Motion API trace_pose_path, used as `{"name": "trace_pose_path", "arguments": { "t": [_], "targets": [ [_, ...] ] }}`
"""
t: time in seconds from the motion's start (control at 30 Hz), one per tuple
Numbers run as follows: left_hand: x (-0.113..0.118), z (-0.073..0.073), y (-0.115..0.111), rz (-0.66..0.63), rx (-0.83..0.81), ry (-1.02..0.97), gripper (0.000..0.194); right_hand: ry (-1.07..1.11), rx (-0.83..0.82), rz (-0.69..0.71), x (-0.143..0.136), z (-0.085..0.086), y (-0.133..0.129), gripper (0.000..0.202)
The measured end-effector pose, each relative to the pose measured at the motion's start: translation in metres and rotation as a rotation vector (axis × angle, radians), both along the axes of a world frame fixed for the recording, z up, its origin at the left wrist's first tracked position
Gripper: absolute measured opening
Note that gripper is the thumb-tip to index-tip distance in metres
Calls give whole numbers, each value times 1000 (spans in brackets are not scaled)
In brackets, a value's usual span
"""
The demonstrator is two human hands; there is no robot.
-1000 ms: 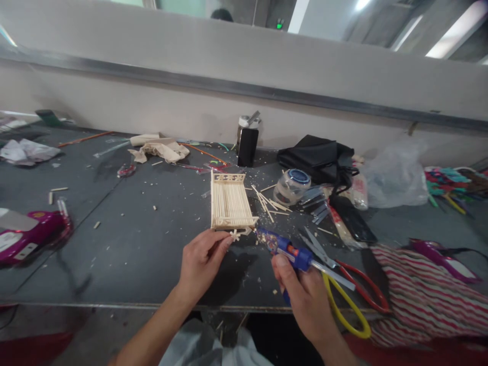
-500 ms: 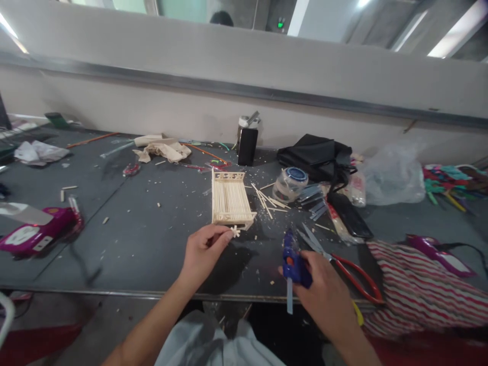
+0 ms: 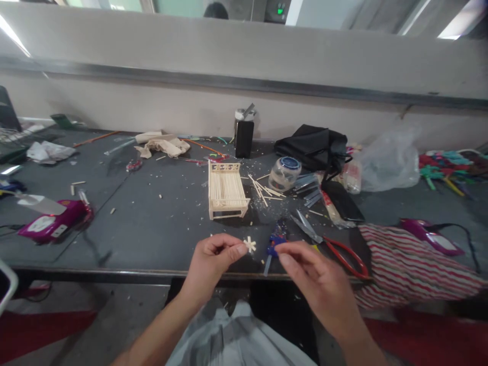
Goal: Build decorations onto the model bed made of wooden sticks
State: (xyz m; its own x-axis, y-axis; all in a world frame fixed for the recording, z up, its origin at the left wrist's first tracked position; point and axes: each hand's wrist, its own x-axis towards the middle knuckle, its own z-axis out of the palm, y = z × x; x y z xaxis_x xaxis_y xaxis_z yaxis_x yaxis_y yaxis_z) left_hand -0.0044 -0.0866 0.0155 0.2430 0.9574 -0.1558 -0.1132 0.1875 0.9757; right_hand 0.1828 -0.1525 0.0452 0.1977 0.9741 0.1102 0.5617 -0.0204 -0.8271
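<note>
Between the thumb and fingers of my left hand (image 3: 215, 264) is a small star-shaped piece of pale wooden sticks (image 3: 249, 244). My right hand (image 3: 316, 279) is open, thumb and index finger apart, with nothing in it. Its fingertips are beside a blue glue gun (image 3: 275, 240), which lies on the table with a glue stick poking out of its back end. Beyond my left hand stands a miniature bed (image 3: 227, 189) made of thin wooden sticks, with a patterned headboard.
Loose sticks (image 3: 263, 189) and a lidded jar (image 3: 285, 173) are right of the bed. Red-handled scissors (image 3: 345, 254), a phone (image 3: 343, 201) and striped cloth (image 3: 412, 264) lie farther right. A purple device (image 3: 57, 221) lies left. An upright black phone (image 3: 244, 138) stands at the back.
My right hand has let go of the glue gun, which now rests on the table. My left hand has moved the star-shaped piece right and nearer to me, away from the bed.
</note>
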Motion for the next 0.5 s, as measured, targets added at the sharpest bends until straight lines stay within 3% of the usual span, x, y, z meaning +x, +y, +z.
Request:
{"name": "trace_pose_path", "arguments": {
  "t": [0.13, 0.33, 0.5],
  "targets": [
    [7, 1, -11, -46, -27, -10, 23, 284, -69, 21, -24, 3, -4, 24],
    [12, -4, -18, -76, -77, -42, 30, 320, -65, -29, -20, -7, -3, 20],
    [10, -11, -19, 5, -140, -60, 34, 411, -50, -105, -17, -12, -4, 23]
  ]
}}
